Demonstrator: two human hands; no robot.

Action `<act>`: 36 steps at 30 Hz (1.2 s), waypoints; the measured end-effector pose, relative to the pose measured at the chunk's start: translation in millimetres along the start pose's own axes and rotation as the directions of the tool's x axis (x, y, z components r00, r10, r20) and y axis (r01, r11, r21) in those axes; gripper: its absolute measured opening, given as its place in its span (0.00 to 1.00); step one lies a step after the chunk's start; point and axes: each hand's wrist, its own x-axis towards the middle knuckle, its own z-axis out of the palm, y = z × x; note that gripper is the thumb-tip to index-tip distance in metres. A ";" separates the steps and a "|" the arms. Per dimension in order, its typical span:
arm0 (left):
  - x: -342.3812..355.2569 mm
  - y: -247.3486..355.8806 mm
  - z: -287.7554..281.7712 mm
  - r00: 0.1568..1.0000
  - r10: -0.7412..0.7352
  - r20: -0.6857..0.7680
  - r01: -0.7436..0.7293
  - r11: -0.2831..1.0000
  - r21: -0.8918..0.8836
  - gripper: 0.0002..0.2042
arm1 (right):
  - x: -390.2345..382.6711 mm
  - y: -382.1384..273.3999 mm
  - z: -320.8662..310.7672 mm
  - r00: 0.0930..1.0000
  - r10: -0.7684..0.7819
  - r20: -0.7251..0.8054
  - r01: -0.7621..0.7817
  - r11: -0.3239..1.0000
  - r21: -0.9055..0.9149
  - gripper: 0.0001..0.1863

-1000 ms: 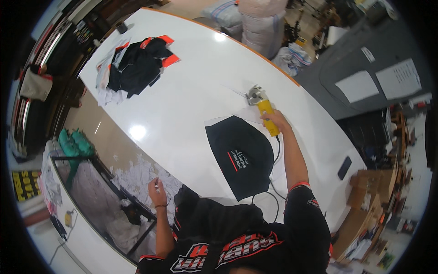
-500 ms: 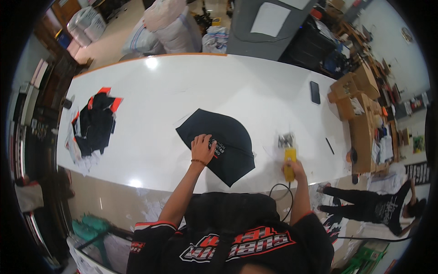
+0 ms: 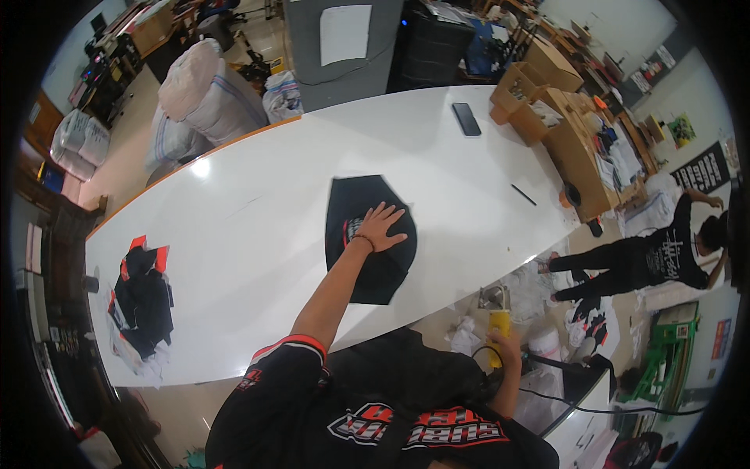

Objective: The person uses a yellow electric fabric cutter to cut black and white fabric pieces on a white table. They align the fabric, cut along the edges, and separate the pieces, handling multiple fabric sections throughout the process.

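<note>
The left hand lies, fingers spread, on the black cloth on the desk, where a sideways push could crease it, while the right hand grips the yellow cutter off the near right edge.

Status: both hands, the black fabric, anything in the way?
Left hand spread flat on black fabric. Right hand gripping yellow cutter, off white table. Phone and black pen lie apart from fabric.
</note>
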 end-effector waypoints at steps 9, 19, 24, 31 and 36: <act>-149.5 11.0 37.7 0.969 -0.232 -0.091 0.248 0.929 0.276 0.41 | 27.2 -43.8 41.9 0.986 -0.114 0.122 0.146 0.943 -0.298 0.23; -370.9 -103.9 -49.0 0.602 -0.680 -0.418 0.773 0.628 0.090 0.42 | 65.1 -91.1 122.9 0.912 -0.300 0.281 0.407 0.562 -0.720 0.33; -381.4 -91.4 -5.5 0.366 -0.673 -0.643 0.714 0.646 -0.270 0.34 | 72.3 -122.3 161.8 0.940 -0.202 0.275 0.340 0.466 -0.817 0.39; -350.6 -52.7 19.0 0.348 -0.621 -0.702 0.787 0.601 -0.142 0.37 | 89.1 -142.5 182.0 0.928 -0.230 0.294 0.366 0.416 -0.832 0.33; -346.8 -49.2 15.2 0.312 -0.663 -0.681 0.833 0.536 -0.140 0.39 | 98.9 -149.1 189.0 0.905 -0.269 0.331 0.418 0.402 -0.815 0.32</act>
